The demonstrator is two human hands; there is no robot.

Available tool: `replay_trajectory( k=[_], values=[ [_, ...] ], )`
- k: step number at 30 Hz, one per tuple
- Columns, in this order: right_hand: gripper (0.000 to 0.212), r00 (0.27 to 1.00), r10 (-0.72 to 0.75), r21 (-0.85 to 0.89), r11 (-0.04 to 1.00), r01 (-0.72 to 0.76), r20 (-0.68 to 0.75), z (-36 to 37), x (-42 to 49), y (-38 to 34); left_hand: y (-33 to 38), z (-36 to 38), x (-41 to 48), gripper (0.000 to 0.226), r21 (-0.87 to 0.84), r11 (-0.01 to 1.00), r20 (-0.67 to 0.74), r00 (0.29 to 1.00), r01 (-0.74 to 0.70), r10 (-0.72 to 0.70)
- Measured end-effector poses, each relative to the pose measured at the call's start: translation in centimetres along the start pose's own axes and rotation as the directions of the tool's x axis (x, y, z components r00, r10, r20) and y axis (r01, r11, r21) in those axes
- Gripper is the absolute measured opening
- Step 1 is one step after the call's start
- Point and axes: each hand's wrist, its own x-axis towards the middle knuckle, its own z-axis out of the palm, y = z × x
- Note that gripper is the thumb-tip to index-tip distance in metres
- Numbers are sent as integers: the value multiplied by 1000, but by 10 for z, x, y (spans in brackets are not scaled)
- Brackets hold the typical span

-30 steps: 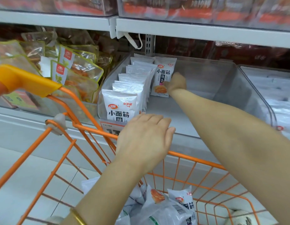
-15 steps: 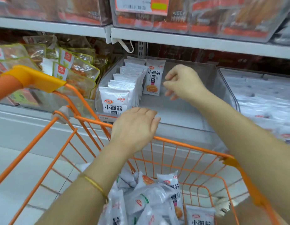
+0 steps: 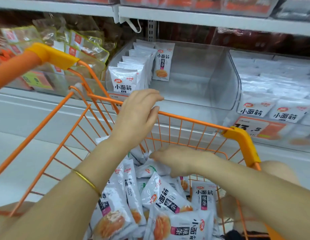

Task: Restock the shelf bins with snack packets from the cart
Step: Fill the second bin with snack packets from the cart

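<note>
An orange wire cart [image 3: 194, 121] stands against the shelf, holding a pile of white snack packets [image 3: 168, 201]. My left hand [image 3: 138, 115] rests on the cart's front rim with its fingers relaxed. My right hand [image 3: 182, 161], blurred, reaches down into the cart. Its fingers touch the top of the pile and I see no packet gripped. Behind the cart is a clear shelf bin [image 3: 220, 80]. It has a row of upright packets [image 3: 130, 73] along its left side and one packet [image 3: 162, 64] standing beside them. The bin's right part is bare.
To the right is a second bin full of the same white packets [image 3: 272, 94], above an orange price tag [image 3: 254, 129]. On the left lie yellow-edged clear snack bags [image 3: 85, 49]. An upper shelf [image 3: 202, 18] overhangs the bins. The cart has yellow corner caps [image 3: 242, 141].
My right hand let go of the packet standing in the bin, drew back and dropped into the cart. My left hand stayed on the rim. The view tilted down.
</note>
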Motion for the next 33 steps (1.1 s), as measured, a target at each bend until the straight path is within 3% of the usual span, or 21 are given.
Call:
replay_trajectory(
  k=[5,11,16,20,23,28,33],
  values=[
    [56,997,74,-136,988,-75,-14,19,14,2,8,3,-1,26,13,997,-30,996,-80,80],
    [15,998,60,-14,998,-60,6,-18,-14,10,10,4,-5,27,4,996,-43,995,-89,89],
    [18,978,67,143,989,-39,-197,-60,-61,20,17,2,-4,29,-106,992,-45,997,-62,58],
    [16,921,131,306,952,-13,-367,-77,-81,32,20,-2,-3,47,-211,978,74,997,-3,19],
    [12,849,215,545,832,100,-483,-82,-86,41,19,-3,-3,58,-236,971,190,982,48,-3],
    [12,789,266,666,711,228,-554,-82,-78,46,21,2,-5,48,-343,916,338,937,208,-86],
    [18,775,317,743,611,273,-546,-77,-70,45,21,-5,2,27,-501,756,470,866,422,-172]
  ],
)
